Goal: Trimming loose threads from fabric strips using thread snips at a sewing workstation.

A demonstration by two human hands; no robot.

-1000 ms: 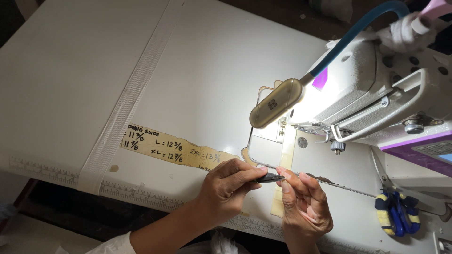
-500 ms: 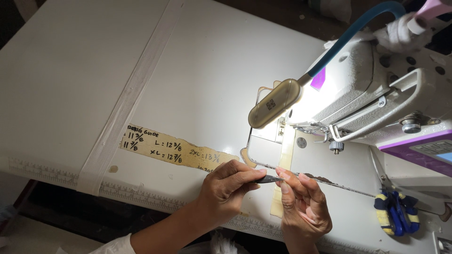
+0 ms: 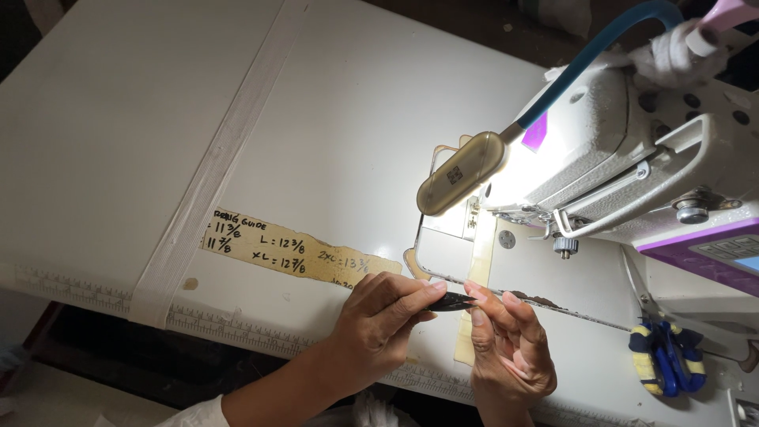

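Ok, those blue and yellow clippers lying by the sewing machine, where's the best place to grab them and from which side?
Probably by the padded blue and yellow handles of the clippers, pinched across their width from above. They lie flat on the white table with open space on the near side, while the sewing machine crowds the far side. Both the left hand and right hand already pinch a small dark piece.

A white worktable (image 3: 237, 103) fills the view; at three o'clock a sewing machine (image 3: 632, 158) stands, its lit gooseneck lamp (image 3: 462, 172) glaring; dark floor (image 3: 95, 372) at seven.

Two hands (image 3: 387, 320), one sewing machine (image 3: 632, 158), one lamp (image 3: 461, 173).
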